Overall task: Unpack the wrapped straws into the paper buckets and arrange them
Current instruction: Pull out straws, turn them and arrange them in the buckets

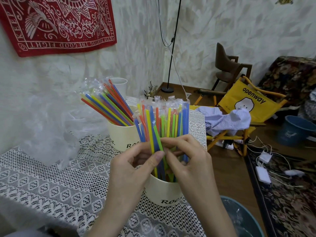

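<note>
I judge the task mostly done: one bunch of wrapped straws (109,106) already leans in the far bucket (123,135), and the second bunch (164,120) stands in the near bucket (162,192), only the arranging is left. My left hand (135,166) and right hand (186,161) pinch this second bunch at its middle, fingers curled and narrow. The straw tops rise above my fingertips and the bucket sits just below them.

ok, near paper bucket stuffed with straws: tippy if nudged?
Probably tippy. The near bucket is light paper, and its straws stand well above the rim, so the load sits high. It also sits near the table edge on lace. Both the left hand and right hand grip the straws.
</note>
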